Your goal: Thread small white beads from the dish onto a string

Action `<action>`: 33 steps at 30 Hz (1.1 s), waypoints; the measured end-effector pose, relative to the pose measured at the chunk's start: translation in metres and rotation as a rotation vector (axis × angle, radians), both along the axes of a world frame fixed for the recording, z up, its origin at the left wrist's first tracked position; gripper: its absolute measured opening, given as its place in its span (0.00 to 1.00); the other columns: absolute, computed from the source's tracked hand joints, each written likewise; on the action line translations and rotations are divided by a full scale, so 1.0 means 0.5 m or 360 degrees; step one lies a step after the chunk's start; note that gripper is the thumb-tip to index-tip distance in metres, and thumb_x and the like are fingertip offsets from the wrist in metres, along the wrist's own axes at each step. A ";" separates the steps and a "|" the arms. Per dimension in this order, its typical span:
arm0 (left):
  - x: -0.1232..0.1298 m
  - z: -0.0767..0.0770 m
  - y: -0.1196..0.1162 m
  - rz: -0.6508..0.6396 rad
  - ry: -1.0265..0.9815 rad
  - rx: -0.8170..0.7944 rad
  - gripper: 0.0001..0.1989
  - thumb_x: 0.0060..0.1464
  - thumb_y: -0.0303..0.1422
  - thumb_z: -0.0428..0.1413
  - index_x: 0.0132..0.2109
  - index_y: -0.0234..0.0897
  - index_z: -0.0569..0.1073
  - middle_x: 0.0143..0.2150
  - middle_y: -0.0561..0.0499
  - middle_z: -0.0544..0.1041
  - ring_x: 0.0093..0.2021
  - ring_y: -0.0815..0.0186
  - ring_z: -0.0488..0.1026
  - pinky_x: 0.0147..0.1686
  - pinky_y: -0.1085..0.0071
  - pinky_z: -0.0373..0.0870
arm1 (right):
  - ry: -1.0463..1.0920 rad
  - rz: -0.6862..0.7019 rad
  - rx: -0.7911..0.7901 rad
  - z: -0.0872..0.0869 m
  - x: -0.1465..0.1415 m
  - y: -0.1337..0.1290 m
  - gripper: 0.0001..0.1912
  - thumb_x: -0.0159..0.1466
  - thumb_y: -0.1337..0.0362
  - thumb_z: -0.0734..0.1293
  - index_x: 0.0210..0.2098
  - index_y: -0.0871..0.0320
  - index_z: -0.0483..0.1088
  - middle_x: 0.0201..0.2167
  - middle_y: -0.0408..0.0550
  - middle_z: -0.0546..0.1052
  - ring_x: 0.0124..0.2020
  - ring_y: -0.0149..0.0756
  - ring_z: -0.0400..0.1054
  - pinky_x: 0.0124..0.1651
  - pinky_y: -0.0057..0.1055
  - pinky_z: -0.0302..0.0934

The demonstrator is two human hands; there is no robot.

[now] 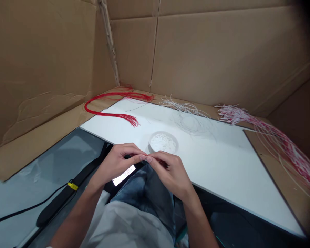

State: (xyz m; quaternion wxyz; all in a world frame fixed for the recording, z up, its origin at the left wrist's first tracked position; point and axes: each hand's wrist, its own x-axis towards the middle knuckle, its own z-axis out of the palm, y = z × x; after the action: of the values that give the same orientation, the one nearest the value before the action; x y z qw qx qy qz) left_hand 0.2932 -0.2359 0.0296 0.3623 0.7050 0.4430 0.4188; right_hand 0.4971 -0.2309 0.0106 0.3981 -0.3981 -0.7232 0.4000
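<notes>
Just in front of the white board, above my lap, my left hand [124, 159] and my right hand [167, 167] meet at the fingertips. Each pinches with thumb and index finger. A tiny reddish bit seems to show where the tips come together, too small to make out. Right behind the hands stands a round white bowl [150, 148] filled with white pieces or powder. A bundle of thin red cords [103, 113] lies in a bend at the back left, its cut ends fanned out on the board.
Loose white threads [186, 108] lie along the back of the white board [217, 168]. A red and white bundle of strands [271, 132] runs down the right side. Cardboard walls [209, 51] enclose the back and left. A lit screen [124, 175] shows below my left hand.
</notes>
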 end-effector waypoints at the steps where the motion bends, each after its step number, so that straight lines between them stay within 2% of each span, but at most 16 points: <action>1: 0.000 0.001 0.001 0.0000 0.0013 0.0000 0.06 0.61 0.33 0.64 0.36 0.40 0.85 0.35 0.51 0.84 0.35 0.68 0.78 0.37 0.76 0.72 | -0.0007 0.0001 -0.0003 0.000 0.000 0.000 0.14 0.72 0.56 0.66 0.37 0.55 0.81 0.28 0.41 0.77 0.29 0.29 0.65 0.32 0.27 0.55; 9: 0.001 0.001 0.004 0.0072 0.0061 -0.0066 0.05 0.59 0.34 0.65 0.36 0.40 0.85 0.34 0.53 0.83 0.35 0.69 0.77 0.37 0.76 0.70 | -0.0078 -0.0021 0.0021 0.000 0.000 0.001 0.14 0.72 0.57 0.66 0.36 0.55 0.80 0.25 0.41 0.73 0.27 0.29 0.62 0.32 0.28 0.53; 21: 0.006 0.018 0.009 -0.0125 0.0267 -0.0180 0.09 0.61 0.36 0.62 0.36 0.36 0.83 0.33 0.52 0.81 0.34 0.70 0.75 0.35 0.75 0.69 | -0.0263 0.0019 0.0035 0.006 0.020 0.003 0.13 0.72 0.59 0.66 0.37 0.54 0.81 0.25 0.41 0.69 0.28 0.30 0.61 0.33 0.30 0.52; 26: 0.013 0.022 0.012 -0.0078 0.0143 -0.0207 0.06 0.60 0.34 0.63 0.38 0.37 0.84 0.37 0.51 0.83 0.37 0.68 0.77 0.37 0.75 0.71 | -0.0160 0.0031 -0.0046 0.012 0.028 0.002 0.13 0.73 0.58 0.64 0.40 0.53 0.81 0.29 0.41 0.72 0.30 0.30 0.63 0.34 0.30 0.54; 33: 0.016 0.015 0.016 -0.0041 0.0061 -0.0166 0.05 0.59 0.33 0.63 0.37 0.37 0.84 0.35 0.51 0.84 0.36 0.67 0.78 0.38 0.74 0.72 | -0.0085 0.0018 -0.0080 0.020 0.031 0.000 0.13 0.72 0.59 0.65 0.37 0.55 0.79 0.30 0.43 0.75 0.31 0.32 0.64 0.35 0.30 0.55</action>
State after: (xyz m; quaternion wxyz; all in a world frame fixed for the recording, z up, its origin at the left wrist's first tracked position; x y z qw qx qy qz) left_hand 0.3011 -0.2277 0.0370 0.3953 0.6987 0.4621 0.3769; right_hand 0.5129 -0.2311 0.0205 0.3662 -0.4144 -0.7256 0.4094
